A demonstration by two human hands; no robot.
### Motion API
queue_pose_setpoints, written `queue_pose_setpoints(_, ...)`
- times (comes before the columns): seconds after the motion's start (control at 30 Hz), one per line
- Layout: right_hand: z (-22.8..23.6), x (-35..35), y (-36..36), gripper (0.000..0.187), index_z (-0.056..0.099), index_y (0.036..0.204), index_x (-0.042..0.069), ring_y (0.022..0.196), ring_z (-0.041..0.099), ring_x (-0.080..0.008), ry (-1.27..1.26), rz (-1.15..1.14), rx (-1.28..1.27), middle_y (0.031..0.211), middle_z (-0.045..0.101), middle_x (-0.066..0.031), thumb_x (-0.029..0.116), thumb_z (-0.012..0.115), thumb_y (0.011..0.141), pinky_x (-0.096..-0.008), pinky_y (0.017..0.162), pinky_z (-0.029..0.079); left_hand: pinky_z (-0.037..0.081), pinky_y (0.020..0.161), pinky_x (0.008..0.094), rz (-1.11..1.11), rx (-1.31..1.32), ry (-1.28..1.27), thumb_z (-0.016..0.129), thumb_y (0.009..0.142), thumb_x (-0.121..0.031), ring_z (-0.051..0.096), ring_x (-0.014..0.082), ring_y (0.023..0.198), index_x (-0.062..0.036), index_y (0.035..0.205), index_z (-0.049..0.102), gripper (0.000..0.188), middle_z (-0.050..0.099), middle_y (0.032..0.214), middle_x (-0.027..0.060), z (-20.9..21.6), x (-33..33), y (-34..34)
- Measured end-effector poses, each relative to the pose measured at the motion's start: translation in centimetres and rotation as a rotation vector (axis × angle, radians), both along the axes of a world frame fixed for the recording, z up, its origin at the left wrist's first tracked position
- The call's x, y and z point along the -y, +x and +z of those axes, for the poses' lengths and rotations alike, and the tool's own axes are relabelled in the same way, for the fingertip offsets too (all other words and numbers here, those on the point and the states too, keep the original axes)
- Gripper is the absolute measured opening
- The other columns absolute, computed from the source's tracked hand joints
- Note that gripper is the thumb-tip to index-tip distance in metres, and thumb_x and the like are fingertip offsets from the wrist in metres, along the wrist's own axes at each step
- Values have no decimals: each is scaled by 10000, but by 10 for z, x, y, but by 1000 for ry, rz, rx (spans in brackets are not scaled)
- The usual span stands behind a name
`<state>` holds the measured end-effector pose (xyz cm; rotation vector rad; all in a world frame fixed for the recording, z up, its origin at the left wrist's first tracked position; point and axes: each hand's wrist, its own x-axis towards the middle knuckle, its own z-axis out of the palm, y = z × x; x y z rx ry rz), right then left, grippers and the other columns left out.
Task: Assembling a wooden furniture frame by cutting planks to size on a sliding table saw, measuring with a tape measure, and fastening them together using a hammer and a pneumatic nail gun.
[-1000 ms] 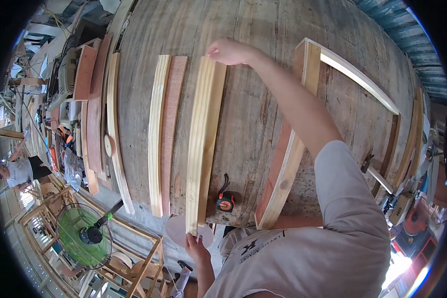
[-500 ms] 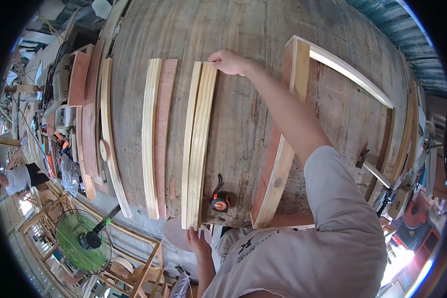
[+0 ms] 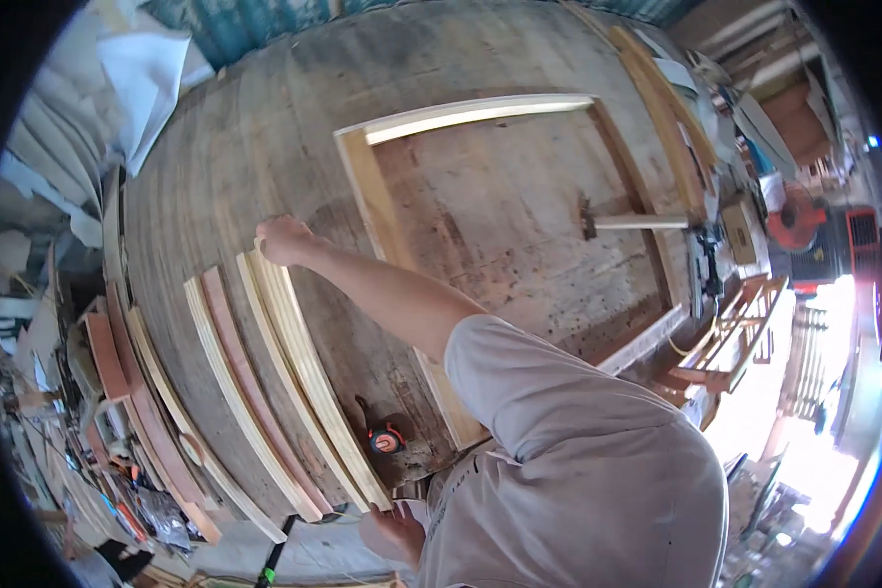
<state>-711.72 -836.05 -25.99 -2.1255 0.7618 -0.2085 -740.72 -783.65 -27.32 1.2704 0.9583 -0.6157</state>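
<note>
Swung rightward since half a second ago, the view now shows more bench. Left hand [image 3: 394, 532] grips the pale plank's [image 3: 309, 367] near end at the workbench [image 3: 265, 147] edge; right hand [image 3: 282, 240] clasps its far end. Rightward: tape measure [image 3: 386, 440], hammer [image 3: 629, 222].

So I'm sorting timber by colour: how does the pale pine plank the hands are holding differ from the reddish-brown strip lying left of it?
The pale pine plank is light yellow; the reddish-brown strip is dark and red-toned. The plank looks wider than the strip. The right hand holds the plank's far end and the left hand is at its near end; no hand touches the strip. Both are long boards lying side by side on the worn wooden table.
</note>
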Motion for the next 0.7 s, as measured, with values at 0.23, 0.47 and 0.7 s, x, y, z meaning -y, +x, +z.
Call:
queue_pose_setpoints(0.23,85,20,-256,269,671,1102,39,839,644,-127,402,-448,636,895,685,-61,91,652,838,-277,697,534,441,893,407,-291,-56,99,611,879,-433,518,293,1072,-137,1265,526,494,529,1201,151,-5,-38,7)
queue_pose_setpoints(0.47,84,-54,-545,313,618,1148,6,826,651,-160,614,-859,774,952,653,-71,134,680,869,-321,678,570,421,646,380,-845,707,526,608,890,-352,487,225,778,-1,987,555,369,527,877,99,40,-30,77)
queue_pose_setpoints(0.7,28,-207,-729,384,555,1236,-15,763,643,-163,902,-1061,836,969,636,-90,164,638,907,-313,685,571,480,817,391,-579,1046,219,594,909,-270,545,250,1027,-7,1118,551,339,553,1117,143,131,82,68)
